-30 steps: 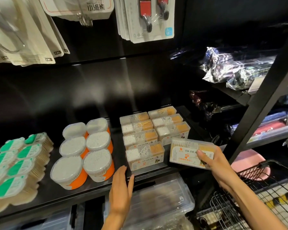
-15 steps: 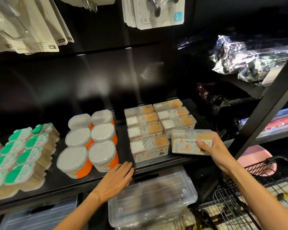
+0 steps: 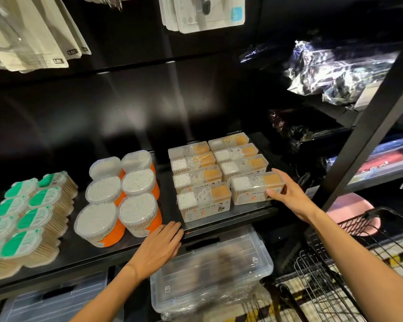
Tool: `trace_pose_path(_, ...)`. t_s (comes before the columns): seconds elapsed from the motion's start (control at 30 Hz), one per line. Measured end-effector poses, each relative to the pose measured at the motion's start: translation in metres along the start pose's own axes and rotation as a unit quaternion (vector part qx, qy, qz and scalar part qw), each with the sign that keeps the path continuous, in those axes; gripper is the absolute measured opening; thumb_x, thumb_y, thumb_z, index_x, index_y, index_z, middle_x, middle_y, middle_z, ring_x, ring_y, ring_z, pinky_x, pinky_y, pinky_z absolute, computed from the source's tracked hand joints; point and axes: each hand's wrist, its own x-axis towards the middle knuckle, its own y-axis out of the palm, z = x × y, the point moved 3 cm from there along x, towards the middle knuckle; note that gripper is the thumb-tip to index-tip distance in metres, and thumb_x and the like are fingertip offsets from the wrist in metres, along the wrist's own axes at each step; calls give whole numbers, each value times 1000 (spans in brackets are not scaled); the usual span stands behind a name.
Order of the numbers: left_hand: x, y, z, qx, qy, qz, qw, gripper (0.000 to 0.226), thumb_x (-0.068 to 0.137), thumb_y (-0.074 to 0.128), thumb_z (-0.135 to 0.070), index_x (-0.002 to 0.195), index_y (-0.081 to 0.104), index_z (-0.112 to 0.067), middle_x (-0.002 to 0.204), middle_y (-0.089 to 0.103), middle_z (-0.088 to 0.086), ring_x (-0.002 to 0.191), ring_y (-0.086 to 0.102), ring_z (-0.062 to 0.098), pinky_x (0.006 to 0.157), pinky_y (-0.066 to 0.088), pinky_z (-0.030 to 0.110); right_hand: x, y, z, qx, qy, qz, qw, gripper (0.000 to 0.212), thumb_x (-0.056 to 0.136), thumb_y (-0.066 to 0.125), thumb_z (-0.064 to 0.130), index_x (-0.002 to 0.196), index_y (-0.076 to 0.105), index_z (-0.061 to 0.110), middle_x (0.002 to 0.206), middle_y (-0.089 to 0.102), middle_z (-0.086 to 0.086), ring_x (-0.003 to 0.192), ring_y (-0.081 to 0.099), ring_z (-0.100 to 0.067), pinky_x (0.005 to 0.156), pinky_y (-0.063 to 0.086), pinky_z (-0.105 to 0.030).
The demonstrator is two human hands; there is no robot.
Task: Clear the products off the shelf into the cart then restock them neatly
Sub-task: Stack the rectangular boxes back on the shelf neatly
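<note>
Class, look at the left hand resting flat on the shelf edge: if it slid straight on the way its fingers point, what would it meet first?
Probably the front rectangular box of the left column. The left hand points up and right toward it; depth makes the exact line uncertain.

You see carded packs (image 3: 203,13) hanging far above; a clear lidded bin (image 3: 209,273) sits near, low; crinkled foil bags (image 3: 335,70) lie far right; a pink stool (image 3: 351,212) stands right.

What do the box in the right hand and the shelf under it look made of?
The rectangular box held by the right hand looks like clear, glossy hard plastic: the swabs inside show through and its lid glints. The shelf looks like black painted metal with a semi-gloss finish, judging by its soft reflections and thin front lip.
</note>
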Motion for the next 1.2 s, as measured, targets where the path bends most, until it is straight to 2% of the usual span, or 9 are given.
trace_pose_path(0.1,1,-3,0,-1,-3,3,1000,63,104,11,-26,103,70,-5,106,68,13,92,67,25,74,55,30,-3,0,2,60,16,-25,998,72,82,69,5,143,32,16,126,55,1,114,54,-11,96,42,-25)
trace_pose_path(0.17,2,-3,0,1,-7,5,1000,63,104,11,-26,102,70,-4,105,68,14,91,68,25,73,55,30,-6,1,2,87,14,-33,996,64,82,69,10,139,39,14,124,59,2,112,56,-7,92,43,-21)
trace_pose_path(0.27,1,-2,0,2,-10,6,1000,63,104,13,-27,102,71,-4,105,68,14,90,67,25,73,55,30,-9,5,-1,115,10,-63,991,51,85,64,22,132,47,12,121,62,1,113,57,-9,94,45,-24)
trace_pose_path(0.37,2,-3,-2,-2,-15,4,1000,63,104,13,-28,101,71,-4,104,69,14,90,68,25,74,56,30,-10,8,1,130,4,-95,987,40,91,60,18,129,51,9,115,64,0,107,59,-10,84,48,-20)
trace_pose_path(0.53,0,-2,-1,1,-23,-1,1000,64,104,13,-29,101,72,-4,105,69,15,91,68,26,76,56,32,-11,7,5,143,0,-48,989,22,93,55,17,114,61,25,118,66,0,113,59,-12,97,44,-27)
trace_pose_path(0.63,-1,-2,-2,-5,-32,-10,999,63,104,12,-29,102,71,-6,105,69,14,91,68,25,76,56,31,-10,7,8,145,1,-39,989,21,95,53,15,109,62,28,116,67,0,112,59,-13,96,43,-28)
trace_pose_path(0.8,1,-1,-2,-28,-38,-21,999,45,103,15,-29,110,54,-8,105,67,13,91,66,24,74,55,30,-8,9,7,132,5,-35,991,22,97,50,17,114,61,24,119,66,-1,115,59,-16,97,42,-28)
trace_pose_path(0.97,-1,-1,-2,-29,-37,-17,999,55,103,14,-29,104,65,-7,106,67,12,91,66,24,73,55,30,-11,10,10,131,1,-41,991,21,97,49,16,110,61,27,114,67,4,111,59,-12,95,41,-26)
trace_pose_path(1.2,-1,-4,-4,-29,-45,-27,998,54,103,13,-30,105,62,-8,106,67,11,92,64,22,75,53,30,-14,11,13,125,3,-45,991,22,98,48,16,109,61,30,113,67,6,112,59,-13,97,41,-29)
